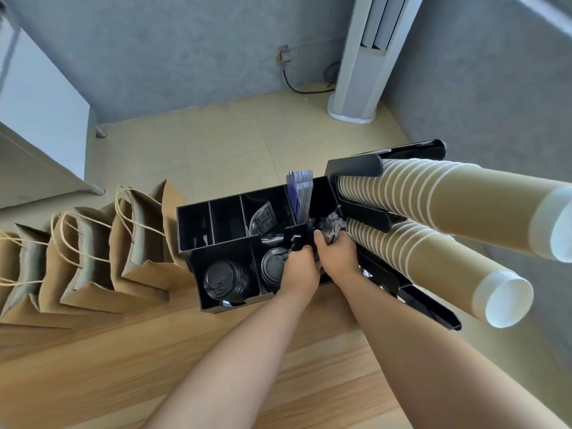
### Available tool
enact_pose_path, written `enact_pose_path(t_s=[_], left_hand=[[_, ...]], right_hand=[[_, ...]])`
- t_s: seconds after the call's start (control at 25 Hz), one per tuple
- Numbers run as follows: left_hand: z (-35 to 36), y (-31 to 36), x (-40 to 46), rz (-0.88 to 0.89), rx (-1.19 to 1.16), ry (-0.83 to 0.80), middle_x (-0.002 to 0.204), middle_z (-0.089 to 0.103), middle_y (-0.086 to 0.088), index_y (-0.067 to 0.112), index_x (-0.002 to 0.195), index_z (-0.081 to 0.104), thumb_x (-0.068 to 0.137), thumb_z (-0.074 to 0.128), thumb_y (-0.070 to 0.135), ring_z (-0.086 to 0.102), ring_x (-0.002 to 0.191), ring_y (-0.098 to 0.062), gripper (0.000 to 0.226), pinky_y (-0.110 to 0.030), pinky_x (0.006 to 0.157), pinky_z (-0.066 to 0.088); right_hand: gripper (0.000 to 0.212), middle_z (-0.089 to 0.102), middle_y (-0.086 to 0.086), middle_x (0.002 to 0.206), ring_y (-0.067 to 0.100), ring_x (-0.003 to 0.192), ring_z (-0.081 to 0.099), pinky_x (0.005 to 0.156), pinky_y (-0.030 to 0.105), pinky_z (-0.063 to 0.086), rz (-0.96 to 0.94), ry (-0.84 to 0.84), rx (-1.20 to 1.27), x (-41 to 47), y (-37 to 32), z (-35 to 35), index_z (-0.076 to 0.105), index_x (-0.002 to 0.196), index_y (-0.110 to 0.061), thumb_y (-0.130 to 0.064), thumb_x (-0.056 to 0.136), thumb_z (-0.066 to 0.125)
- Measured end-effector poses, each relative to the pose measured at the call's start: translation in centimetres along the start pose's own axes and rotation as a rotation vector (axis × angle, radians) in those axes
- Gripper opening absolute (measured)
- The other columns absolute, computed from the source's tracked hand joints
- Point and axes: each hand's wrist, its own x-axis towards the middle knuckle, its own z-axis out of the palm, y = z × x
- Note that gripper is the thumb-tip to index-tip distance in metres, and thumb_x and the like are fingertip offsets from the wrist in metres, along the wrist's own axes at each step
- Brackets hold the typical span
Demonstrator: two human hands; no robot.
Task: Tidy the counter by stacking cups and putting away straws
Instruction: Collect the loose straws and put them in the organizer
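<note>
Gripping a bundle of wrapped straws (331, 227) with our right hand (335, 253) and left hand (298, 267), we are lowering it into the black organizer (216, 243). Being light and slippery, it wants a mid-length hold. Beyond, stacked paper cups (418, 193) are lying in their rack.

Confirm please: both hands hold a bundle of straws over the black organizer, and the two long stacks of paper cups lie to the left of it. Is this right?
Not quite. In the head view the two cup stacks lie to the right of the black organizer, not left; the paper bags are on the left. Both hands, left and right, do hold the straws.
</note>
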Motion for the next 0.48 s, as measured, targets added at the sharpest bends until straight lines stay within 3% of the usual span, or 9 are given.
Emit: enact_pose_path(t_s=[0.08, 0.2, 0.28, 0.36, 0.48], left_hand=[[-0.1, 0.6, 0.6, -0.133, -0.081, -0.059, 0.084, 0.07, -0.015, 0.003, 0.08, 0.063, 0.091, 0.053, 0.006, 0.065, 0.08, -0.032, 0.015, -0.04, 0.066, 0.054], [0.0, 0.7, 1.4, -0.355, -0.241, -0.174, 0.087, 0.071, -0.016, 0.004, 0.078, 0.065, 0.093, 0.052, 0.01, 0.064, 0.075, -0.027, 0.021, -0.031, 0.055, 0.049], [0.1, 0.7, 1.7, -0.558, -0.551, -0.188, 0.094, 0.072, -0.015, 0.004, 0.092, 0.067, 0.095, 0.052, 0.011, 0.07, 0.083, -0.027, 0.016, -0.036, 0.07, 0.061], [0.0, 0.9, 1.6, -0.714, -0.868, -0.198, 0.091, 0.071, -0.015, 0.001, 0.096, 0.065, 0.095, 0.049, 0.001, 0.07, 0.082, -0.028, 0.016, -0.039, 0.088, 0.06], [-0.8, 1.5, 1.6, -0.759, -1.052, -0.205, 0.071, 0.061, -0.014, 0.0, 0.083, 0.057, 0.093, 0.038, -0.009, 0.058, 0.064, -0.024, 0.024, -0.034, 0.085, 0.056]], right_hand=[[0.027, 0.066, 0.011, 0.092, 0.021, 0.079, 0.061, 0.074, 0.031, 0.045, -0.009, -0.004, -0.014, 0.4, 0.3, 0.2, 0.059, 0.077, -0.013, -0.033, 0.096, 0.063], [0.025, 0.067, 0.005, 0.1, 0.018, 0.088, 0.06, 0.078, 0.03, 0.047, -0.026, -0.041, -0.106, 0.7, 1.4, 0.8, 0.068, 0.105, -0.01, -0.032, 0.095, 0.066], [0.03, 0.069, 0.008, 0.104, 0.024, 0.094, 0.064, 0.081, 0.036, 0.053, -0.008, -0.042, -0.168, 0.6, 2.2, 1.1, 0.068, 0.11, -0.007, -0.032, 0.094, 0.068], [0.025, 0.07, 0.013, 0.105, 0.03, 0.099, 0.066, 0.08, 0.037, 0.053, 0.01, -0.067, -0.238, 0.3, 3.3, 1.1, 0.066, 0.106, -0.005, -0.027, 0.096, 0.064], [0.019, 0.07, 0.016, 0.108, 0.027, 0.096, 0.064, 0.075, 0.028, 0.042, 0.051, -0.139, -0.295, -0.1, 4.0, 0.8, 0.067, 0.113, -0.004, -0.014, 0.102, 0.055]])
